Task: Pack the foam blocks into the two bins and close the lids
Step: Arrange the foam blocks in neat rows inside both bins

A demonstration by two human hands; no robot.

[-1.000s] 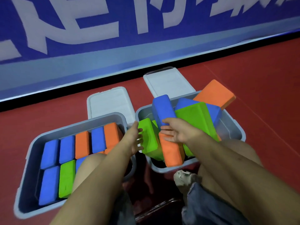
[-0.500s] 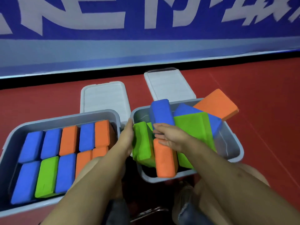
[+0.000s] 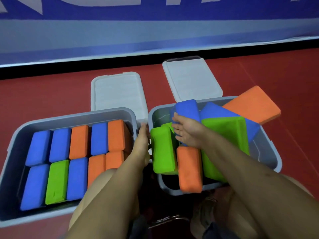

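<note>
Red floor carries two bins. Left hand (image 3: 142, 144) presses flat on the green block (image 3: 164, 150); right hand (image 3: 187, 131), fingers spread, rests on the blue block (image 3: 187, 110). Stand blocks upright side by side in the right bin (image 3: 269, 152).

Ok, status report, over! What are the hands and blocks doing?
Left hand against green block. Right hand on blue block. Right bin jumbled, orange block overhanging. Lids off.

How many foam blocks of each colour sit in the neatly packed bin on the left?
In the left bin, counting what shows past the person's arm:
Blue blocks: 5
Orange blocks: 4
Green block: 1
Total: 10
</note>
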